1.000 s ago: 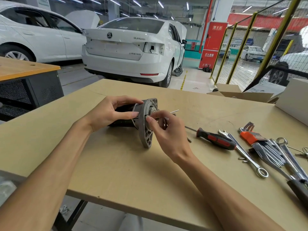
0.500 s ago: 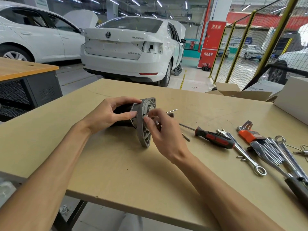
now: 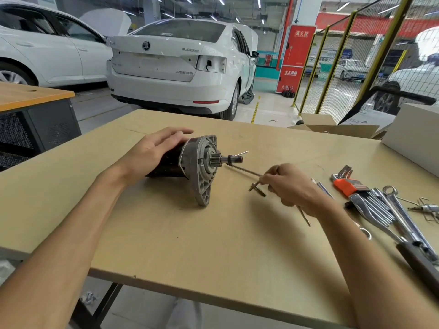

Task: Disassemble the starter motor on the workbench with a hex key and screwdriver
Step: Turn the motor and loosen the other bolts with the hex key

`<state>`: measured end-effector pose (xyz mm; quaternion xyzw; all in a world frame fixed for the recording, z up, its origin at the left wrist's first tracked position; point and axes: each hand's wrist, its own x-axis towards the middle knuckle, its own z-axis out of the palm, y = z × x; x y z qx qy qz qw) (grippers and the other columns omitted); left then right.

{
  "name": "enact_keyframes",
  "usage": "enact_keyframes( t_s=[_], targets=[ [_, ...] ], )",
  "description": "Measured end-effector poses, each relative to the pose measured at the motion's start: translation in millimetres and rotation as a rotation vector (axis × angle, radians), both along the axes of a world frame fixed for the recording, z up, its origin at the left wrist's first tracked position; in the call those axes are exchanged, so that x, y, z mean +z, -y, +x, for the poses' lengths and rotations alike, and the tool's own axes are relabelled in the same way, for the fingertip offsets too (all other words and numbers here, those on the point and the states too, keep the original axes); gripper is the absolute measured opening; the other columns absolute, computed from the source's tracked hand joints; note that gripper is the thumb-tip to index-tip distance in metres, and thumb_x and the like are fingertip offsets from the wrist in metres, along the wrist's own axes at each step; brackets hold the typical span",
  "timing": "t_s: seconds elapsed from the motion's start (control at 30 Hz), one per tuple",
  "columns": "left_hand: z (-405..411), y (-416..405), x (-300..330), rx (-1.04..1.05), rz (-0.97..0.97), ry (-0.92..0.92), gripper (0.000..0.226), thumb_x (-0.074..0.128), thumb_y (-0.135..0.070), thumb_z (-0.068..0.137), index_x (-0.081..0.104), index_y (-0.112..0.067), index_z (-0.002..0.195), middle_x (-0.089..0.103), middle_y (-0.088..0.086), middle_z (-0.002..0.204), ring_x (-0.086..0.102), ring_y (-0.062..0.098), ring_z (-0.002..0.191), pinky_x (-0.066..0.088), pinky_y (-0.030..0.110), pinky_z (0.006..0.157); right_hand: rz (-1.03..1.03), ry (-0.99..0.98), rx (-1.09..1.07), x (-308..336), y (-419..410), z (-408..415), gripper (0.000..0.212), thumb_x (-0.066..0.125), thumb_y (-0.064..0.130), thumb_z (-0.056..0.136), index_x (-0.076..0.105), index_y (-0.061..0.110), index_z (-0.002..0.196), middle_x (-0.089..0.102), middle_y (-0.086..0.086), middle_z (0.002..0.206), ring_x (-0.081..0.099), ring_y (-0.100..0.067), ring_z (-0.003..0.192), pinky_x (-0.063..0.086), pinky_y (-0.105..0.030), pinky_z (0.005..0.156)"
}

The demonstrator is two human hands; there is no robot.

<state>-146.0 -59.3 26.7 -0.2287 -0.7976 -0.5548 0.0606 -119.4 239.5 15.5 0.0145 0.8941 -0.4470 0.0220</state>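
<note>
The starter motor [image 3: 190,162] lies on its side near the middle of the table [image 3: 213,245], its grey flanged end and toothed shaft pointing right. The left hand [image 3: 152,155] rests on the dark body of the motor, fingers [image 3: 175,135] stretched flat over the top. To the right, well clear of the flange, the right hand [image 3: 294,188] pinches a long thin bolt [image 3: 244,170] between curled fingertips just above the table. Beyond it lie an orange-holdered hex key set [image 3: 351,186] and several chrome wrenches [image 3: 399,210]. A white car [image 3: 180,65] stands behind the table.
</note>
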Motion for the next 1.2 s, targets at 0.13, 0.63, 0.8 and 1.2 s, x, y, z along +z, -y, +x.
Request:
enact_keyframes(
  t_s=[0.13,0.63,0.8,1.2],
  targets=[
    [-15,-7,12,0.113,-0.171,0.055,0.040,0.031,-0.051,0.105,0.062,-0.037,0.125,0.063,-0.008,0.130,0.058,0.008,0.120,0.038,0.029,0.104,0.254,0.026,0.011,-9,11,-5,0.019,0.051,0.018,0.094,0.056,0.011,0.078,0.052,-0.008,0.068,0.047,-0.021,0.056,0.039,-0.026,0.051],
    [-67,-47,39,0.145,-0.704,0.501,0.063,0.036,-0.052,0.101,0.068,-0.020,0.056,0.071,0.000,0.068,0.058,0.020,0.077,0.038,0.035,0.075,0.387,-0.078,0.033,-12,17,-3,0.015,0.055,0.023,0.093,0.063,0.011,0.094,0.064,-0.003,0.085,0.061,-0.023,0.082,0.045,-0.030,0.066],
    [-64,-54,38,0.124,-0.613,0.469,0.068,0.038,-0.043,0.101,0.054,-0.022,0.038,0.062,-0.006,0.049,0.057,0.014,0.054,0.035,0.033,0.066,0.362,-0.256,-0.008,-10,23,5,0.035,0.048,0.039,0.101,0.062,0.008,0.093,0.064,-0.002,0.078,0.062,-0.025,0.080,0.046,-0.033,0.067],
    [-39,-49,36,0.019,-0.531,0.382,0.061,0.030,-0.062,0.100,0.068,-0.018,0.081,0.076,-0.003,0.080,0.067,0.017,0.082,0.041,0.044,0.100,0.074,-0.783,0.233,-9,62,27,0.037,0.045,0.047,0.095,0.050,0.014,0.080,0.043,0.015,0.055,0.044,-0.008,0.051,0.031,-0.022,0.049]
  ],
)
